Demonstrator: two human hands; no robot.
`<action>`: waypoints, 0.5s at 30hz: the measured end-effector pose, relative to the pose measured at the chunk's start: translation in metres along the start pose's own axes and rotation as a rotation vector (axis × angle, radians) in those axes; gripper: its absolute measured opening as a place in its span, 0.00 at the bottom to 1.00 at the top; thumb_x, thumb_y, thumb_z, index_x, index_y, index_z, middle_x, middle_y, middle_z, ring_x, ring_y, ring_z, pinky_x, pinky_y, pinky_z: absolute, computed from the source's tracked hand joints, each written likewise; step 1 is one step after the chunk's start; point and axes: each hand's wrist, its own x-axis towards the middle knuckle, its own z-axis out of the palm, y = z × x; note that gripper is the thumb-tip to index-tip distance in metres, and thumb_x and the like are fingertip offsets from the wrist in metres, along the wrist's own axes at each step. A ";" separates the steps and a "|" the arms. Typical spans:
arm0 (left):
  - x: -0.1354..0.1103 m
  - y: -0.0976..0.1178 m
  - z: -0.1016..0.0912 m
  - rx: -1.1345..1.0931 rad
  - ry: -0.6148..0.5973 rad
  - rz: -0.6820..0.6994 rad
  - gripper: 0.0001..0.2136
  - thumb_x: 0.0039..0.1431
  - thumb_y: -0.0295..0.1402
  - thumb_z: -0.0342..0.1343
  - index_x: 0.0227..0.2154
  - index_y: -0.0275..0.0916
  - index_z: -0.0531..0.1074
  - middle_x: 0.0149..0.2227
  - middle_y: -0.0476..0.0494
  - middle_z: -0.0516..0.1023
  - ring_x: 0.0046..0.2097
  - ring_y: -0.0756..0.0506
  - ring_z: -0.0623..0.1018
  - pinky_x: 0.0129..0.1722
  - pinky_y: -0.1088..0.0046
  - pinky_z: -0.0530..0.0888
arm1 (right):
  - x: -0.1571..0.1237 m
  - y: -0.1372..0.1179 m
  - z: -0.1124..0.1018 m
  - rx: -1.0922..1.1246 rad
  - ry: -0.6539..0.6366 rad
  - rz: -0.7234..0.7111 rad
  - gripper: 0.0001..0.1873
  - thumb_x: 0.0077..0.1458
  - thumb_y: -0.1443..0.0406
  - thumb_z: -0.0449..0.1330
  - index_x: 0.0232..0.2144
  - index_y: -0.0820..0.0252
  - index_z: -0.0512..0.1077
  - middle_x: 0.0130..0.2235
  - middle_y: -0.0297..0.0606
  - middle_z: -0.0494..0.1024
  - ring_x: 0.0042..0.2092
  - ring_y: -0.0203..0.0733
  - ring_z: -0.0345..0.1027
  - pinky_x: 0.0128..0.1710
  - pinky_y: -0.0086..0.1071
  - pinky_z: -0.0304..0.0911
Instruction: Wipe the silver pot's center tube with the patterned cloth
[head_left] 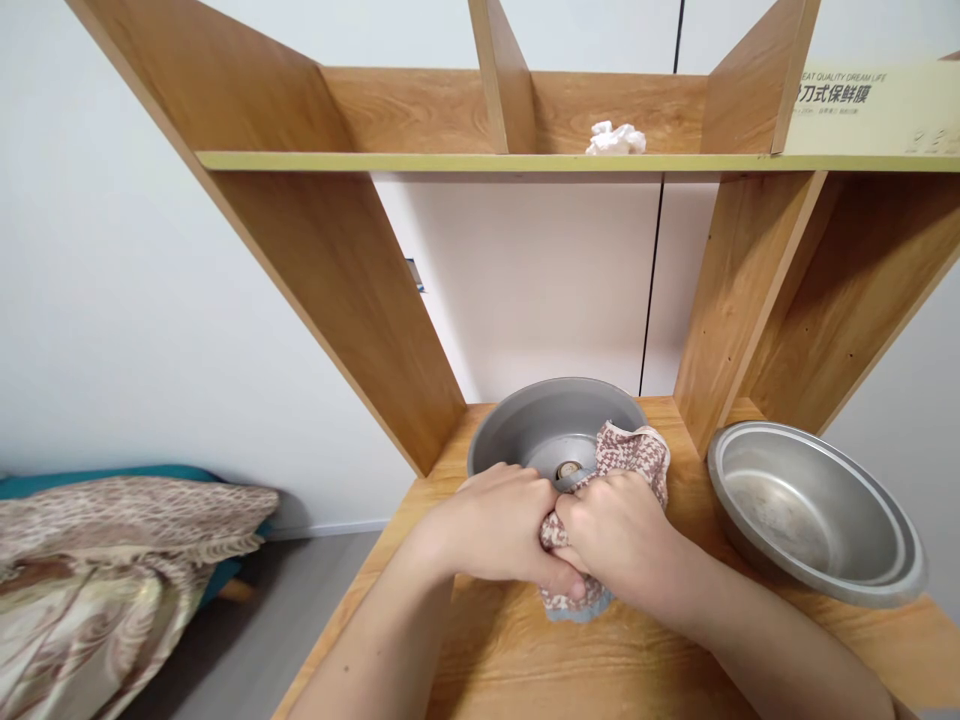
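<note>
**Hand state.** The left hand and the right hand are both closed into fists. They are pressed together at the knuckles, and the patterned cloth is bunched between them. The left thumb is laid across the fold below the right fist. This doubled grip appears to be used so that the fabric is kept compact and cannot slip.

**Cloth position.** The cloth is held at the 6 o'clock rim of the grey pot. Its upper part is draped over the rim at about 4 o'clock, and its lower hem hangs to the wooden desk. Whether the hem touches the wood cannot be told.

**Pot.** The pot is set upright on the desk with its mouth open, directly ahead of the hands. A small round fitting is visible on its floor, just above the fists.

**Surroundings.**
- A metal basin is placed at 3 o'clock from the pot, apart from it and near the desk's right edge. It is judged to be kept there out of the arms' way.
- A crumpled tissue lies on the upper shelf at 12 o'clock.
- A printed box is stored at 1 o'clock.
- A blanket lies at 9 o'clock, well apart.
</note>
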 end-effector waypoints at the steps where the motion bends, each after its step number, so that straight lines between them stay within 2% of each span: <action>1: 0.000 0.000 0.000 0.004 -0.003 -0.003 0.25 0.38 0.58 0.63 0.12 0.41 0.67 0.14 0.54 0.62 0.19 0.53 0.59 0.22 0.72 0.55 | 0.000 0.000 0.000 -0.001 -0.002 0.004 0.13 0.57 0.58 0.60 0.28 0.61 0.78 0.29 0.44 0.81 0.30 0.46 0.76 0.30 0.35 0.64; 15: 0.000 0.001 -0.001 0.008 0.001 0.006 0.25 0.39 0.58 0.63 0.11 0.40 0.66 0.13 0.55 0.60 0.18 0.53 0.58 0.21 0.72 0.55 | 0.000 0.000 0.003 -0.012 0.022 -0.007 0.12 0.55 0.59 0.61 0.28 0.62 0.78 0.29 0.44 0.81 0.30 0.46 0.76 0.29 0.35 0.64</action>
